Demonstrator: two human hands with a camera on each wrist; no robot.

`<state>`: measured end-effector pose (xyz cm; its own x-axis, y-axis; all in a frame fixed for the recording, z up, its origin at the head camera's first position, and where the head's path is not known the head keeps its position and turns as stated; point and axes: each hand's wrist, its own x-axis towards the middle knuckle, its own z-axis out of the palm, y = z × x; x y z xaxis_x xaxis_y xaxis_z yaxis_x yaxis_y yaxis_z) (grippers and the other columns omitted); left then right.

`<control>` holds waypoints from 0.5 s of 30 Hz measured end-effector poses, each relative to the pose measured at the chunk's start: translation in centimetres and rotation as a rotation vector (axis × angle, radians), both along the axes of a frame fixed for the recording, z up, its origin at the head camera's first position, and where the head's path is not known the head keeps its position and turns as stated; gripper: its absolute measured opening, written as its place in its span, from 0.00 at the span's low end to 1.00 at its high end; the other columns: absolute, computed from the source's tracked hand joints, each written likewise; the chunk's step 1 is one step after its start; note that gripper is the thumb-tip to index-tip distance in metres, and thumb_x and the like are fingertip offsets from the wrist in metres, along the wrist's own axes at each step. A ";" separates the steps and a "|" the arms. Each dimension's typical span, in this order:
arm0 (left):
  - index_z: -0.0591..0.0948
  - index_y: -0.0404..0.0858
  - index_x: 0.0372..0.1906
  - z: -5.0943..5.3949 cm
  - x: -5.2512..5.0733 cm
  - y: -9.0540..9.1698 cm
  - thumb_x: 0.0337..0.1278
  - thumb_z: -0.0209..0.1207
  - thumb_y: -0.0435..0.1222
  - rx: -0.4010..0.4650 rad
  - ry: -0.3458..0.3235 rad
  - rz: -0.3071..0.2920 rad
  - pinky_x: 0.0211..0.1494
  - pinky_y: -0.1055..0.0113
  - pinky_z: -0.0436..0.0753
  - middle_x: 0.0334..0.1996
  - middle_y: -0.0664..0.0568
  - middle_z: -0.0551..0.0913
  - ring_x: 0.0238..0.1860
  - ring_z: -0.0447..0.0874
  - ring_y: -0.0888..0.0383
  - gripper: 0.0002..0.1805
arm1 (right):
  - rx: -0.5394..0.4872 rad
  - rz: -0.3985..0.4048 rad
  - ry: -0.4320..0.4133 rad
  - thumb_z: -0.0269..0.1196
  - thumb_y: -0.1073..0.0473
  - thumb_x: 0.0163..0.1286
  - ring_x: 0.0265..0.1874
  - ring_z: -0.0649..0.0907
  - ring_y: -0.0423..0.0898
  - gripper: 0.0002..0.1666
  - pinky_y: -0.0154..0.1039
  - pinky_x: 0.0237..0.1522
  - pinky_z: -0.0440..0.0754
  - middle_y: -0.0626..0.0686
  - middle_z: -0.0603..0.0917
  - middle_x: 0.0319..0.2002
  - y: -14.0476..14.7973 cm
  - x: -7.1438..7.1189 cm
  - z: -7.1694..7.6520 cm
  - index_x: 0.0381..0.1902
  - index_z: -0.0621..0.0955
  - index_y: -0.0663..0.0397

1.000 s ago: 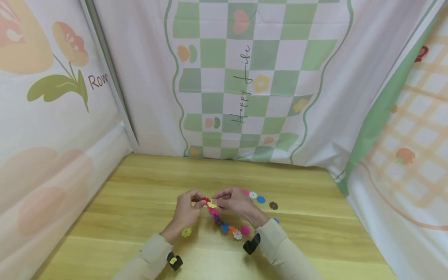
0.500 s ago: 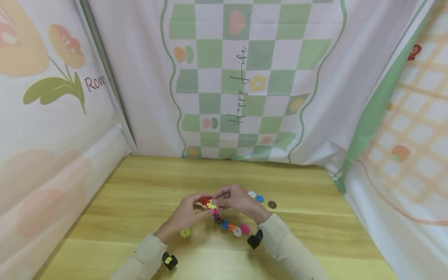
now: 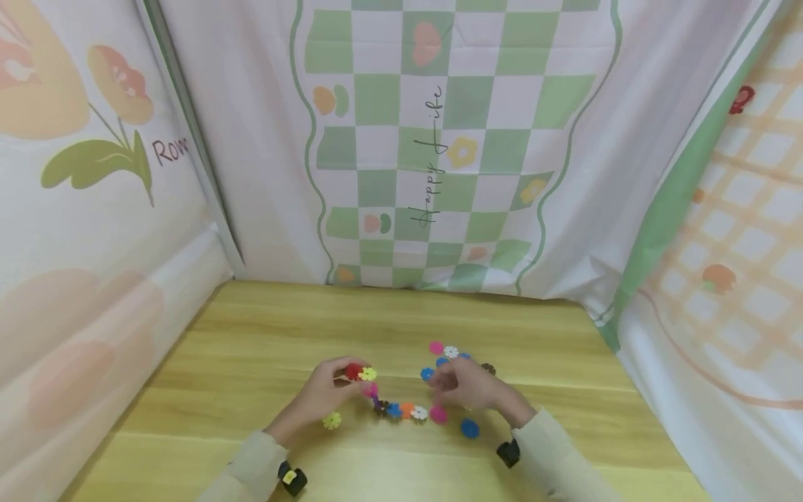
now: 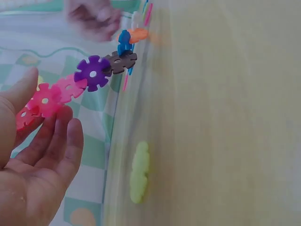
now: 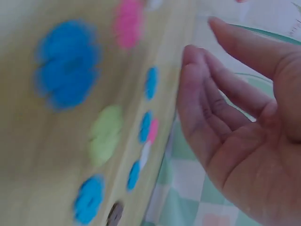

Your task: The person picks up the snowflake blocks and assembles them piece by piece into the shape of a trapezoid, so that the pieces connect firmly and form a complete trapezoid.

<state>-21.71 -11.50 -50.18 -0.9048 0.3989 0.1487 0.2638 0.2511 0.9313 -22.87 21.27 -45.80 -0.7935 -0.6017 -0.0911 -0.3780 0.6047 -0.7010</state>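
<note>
My left hand (image 3: pixel 321 392) pinches one end of a chain of slotted flower-shaped plastic discs (image 3: pixel 406 410), near its red disc (image 3: pixel 354 371) and yellow disc (image 3: pixel 367 374). From there the chain slopes down rightward through pink, purple, brown, blue and orange to a white disc (image 3: pixel 419 413). In the left wrist view, the linked purple disc (image 4: pixel 93 74) hangs beyond my thumb and fingers. My right hand (image 3: pixel 467 385) is over the loose discs on the right, holding nothing. Its fingers and thumb are apart in the right wrist view. A pink disc (image 3: pixel 438 415) lies at the chain's far end; whether it is joined I cannot tell.
Loose discs lie on the wooden table (image 3: pixel 282 314): a yellow-green one (image 3: pixel 332 420) beside my left wrist, a blue one (image 3: pixel 470 428) nearer me, and pink (image 3: pixel 436 347), white (image 3: pixel 451 352) and brown (image 3: pixel 488 368) ones farther back. Printed curtains (image 3: pixel 439 174) close the back and sides.
My right hand has let go of the chain's yellow end and moved right, over the loose discs. My left hand has shifted slightly left and lower, still holding the chain.
</note>
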 end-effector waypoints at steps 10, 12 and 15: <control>0.82 0.37 0.64 0.3 0.3 -0.4 0.70 0.68 0.44 -0.001 -0.011 0.058 0.55 0.73 0.86 0.54 0.47 0.87 0.52 0.87 0.56 0.24 | 0.071 0.008 -0.004 0.75 0.63 0.64 0.34 0.83 0.38 0.09 0.30 0.38 0.85 0.48 0.88 0.36 1.0 1.7 -2.2 0.41 0.86 0.52; 0.82 0.36 0.64 0.5 0.3 -0.2 0.69 0.68 0.43 0.031 -0.004 0.070 0.54 0.71 0.87 0.54 0.45 0.87 0.51 0.87 0.55 0.25 | 0.073 0.004 -0.007 0.76 0.64 0.63 0.34 0.83 0.37 0.10 0.30 0.38 0.85 0.48 0.87 0.36 0.9 1.7 -2.3 0.40 0.86 0.51; 0.81 0.34 0.64 0.7 0.4 -0.1 0.67 0.70 0.41 0.069 -0.006 0.094 0.53 0.68 0.88 0.53 0.44 0.87 0.49 0.88 0.56 0.25 | 0.074 0.004 -0.026 0.77 0.63 0.62 0.35 0.83 0.37 0.11 0.29 0.40 0.85 0.46 0.87 0.36 0.7 1.7 -2.3 0.39 0.85 0.49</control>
